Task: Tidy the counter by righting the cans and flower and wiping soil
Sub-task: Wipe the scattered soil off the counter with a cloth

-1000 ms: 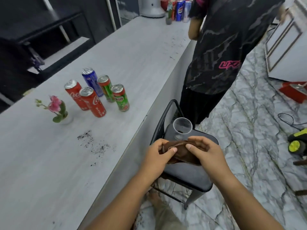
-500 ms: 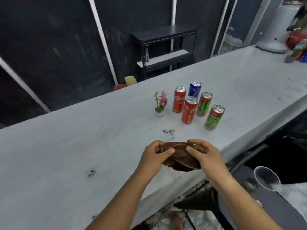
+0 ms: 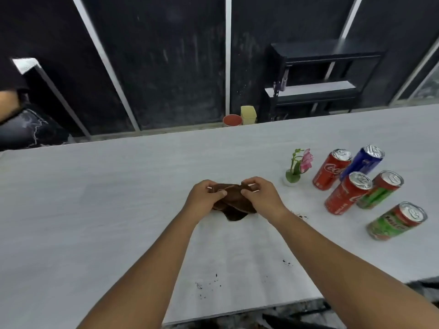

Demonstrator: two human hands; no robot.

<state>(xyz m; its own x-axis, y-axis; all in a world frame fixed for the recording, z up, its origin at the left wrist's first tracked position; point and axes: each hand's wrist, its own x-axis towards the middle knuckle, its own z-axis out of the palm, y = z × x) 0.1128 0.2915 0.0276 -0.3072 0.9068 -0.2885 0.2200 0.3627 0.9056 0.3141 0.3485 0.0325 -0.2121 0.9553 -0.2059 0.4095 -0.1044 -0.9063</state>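
Brown cloth (image 3: 234,203) bunched over the desk (image 3: 95,198), pinched from both sides by left hand (image 3: 203,198) and right hand (image 3: 262,198). Soil specks (image 3: 209,284) lying nearer the body, below and between the forearms; another small patch (image 3: 301,216) just right of the right wrist. Cans (image 3: 348,193) and flower (image 3: 298,168) upright, well to the right.

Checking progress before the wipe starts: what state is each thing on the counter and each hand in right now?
Cans: all five upright, grouped at right.
Flower: upright in its small white pot.
Cloth: bunched, held over the counter by both hands.
Left hand: gripping the cloth.
Right hand: gripping the cloth.
Soil: scattered specks near the front edge, unwiped.
Counter: not yet clean.
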